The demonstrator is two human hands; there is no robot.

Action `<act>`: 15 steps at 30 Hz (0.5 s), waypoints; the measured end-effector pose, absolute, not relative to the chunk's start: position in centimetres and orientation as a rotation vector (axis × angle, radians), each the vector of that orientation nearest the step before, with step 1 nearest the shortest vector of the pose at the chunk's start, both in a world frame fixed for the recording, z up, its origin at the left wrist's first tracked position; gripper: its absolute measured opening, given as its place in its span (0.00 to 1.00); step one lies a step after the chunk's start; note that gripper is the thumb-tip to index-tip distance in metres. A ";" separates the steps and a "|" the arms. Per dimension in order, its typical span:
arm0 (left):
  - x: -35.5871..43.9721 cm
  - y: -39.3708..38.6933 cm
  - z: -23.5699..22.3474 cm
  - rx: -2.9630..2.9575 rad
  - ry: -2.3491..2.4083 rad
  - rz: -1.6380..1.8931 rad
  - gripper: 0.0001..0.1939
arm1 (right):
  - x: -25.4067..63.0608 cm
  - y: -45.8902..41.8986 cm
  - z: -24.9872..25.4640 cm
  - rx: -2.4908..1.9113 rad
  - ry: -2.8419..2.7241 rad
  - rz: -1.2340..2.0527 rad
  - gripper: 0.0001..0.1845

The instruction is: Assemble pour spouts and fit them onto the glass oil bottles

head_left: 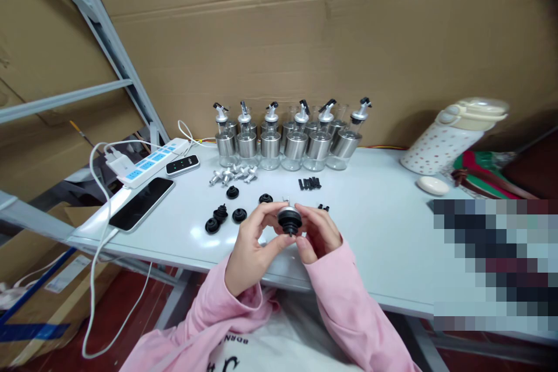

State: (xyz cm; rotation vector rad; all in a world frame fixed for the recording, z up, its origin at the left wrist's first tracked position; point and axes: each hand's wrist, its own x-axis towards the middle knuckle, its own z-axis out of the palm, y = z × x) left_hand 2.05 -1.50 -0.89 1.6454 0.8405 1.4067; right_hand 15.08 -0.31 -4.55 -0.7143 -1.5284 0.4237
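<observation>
Both my hands meet over the near edge of the white table, pinching one black and silver pourer cap. My left hand grips it from the left and my right hand from the right, fingers closed round it. Several loose black rubber stoppers lie just beyond my left hand. Small metal spouts and short black tubes lie further back. A row of glass bottles with steel bases and pourer tops stands along the back.
A white power strip, a black phone and a small black device lie at the table's left. A spotted cream flask and a white oval object sit at the right. Cardboard walls the back; a blurred patch covers the right.
</observation>
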 end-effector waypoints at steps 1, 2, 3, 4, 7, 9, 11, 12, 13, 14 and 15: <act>2.1 -1.5 -0.9 1.657 0.847 1.400 0.17 | 15.2 -0.3 -4.5 -0.722 -1.531 0.430 0.20; 2.1 -1.5 -0.8 1.671 0.854 1.394 0.17 | 15.2 -0.4 -4.5 -0.726 -1.531 0.432 0.20; 2.1 -1.5 -0.8 1.684 0.857 1.390 0.17 | 15.3 -0.4 -4.5 -0.728 -1.529 0.431 0.20; 2.1 -1.5 -0.7 1.697 0.855 1.388 0.17 | 15.3 -0.4 -4.4 -0.730 -1.529 0.429 0.20; 2.1 -1.6 -0.7 1.721 0.828 1.377 0.18 | 15.5 -0.5 -4.0 -0.770 -1.552 0.406 0.19; 2.1 -1.7 -0.7 1.732 0.806 1.371 0.19 | 15.6 -0.6 -3.7 -0.797 -1.569 0.372 0.19; 2.0 -1.8 -0.8 1.755 0.791 1.370 0.20 | 15.7 -0.7 -3.3 -0.810 -1.587 0.346 0.19; 1.9 -1.8 -0.9 1.770 0.786 1.365 0.21 | 15.8 -0.8 -3.2 -0.808 -1.599 0.335 0.20; 1.9 -1.8 -0.9 1.785 0.782 1.354 0.21 | 16.0 -0.9 -3.1 -0.812 -1.614 0.332 0.20; 1.8 -1.8 -1.0 1.797 0.778 1.344 0.21 | 16.2 -1.0 -3.1 -0.824 -1.627 0.332 0.20; 1.8 -1.8 -1.0 1.806 0.778 1.334 0.21 | 16.3 -1.1 -3.0 -0.837 -1.635 0.329 0.20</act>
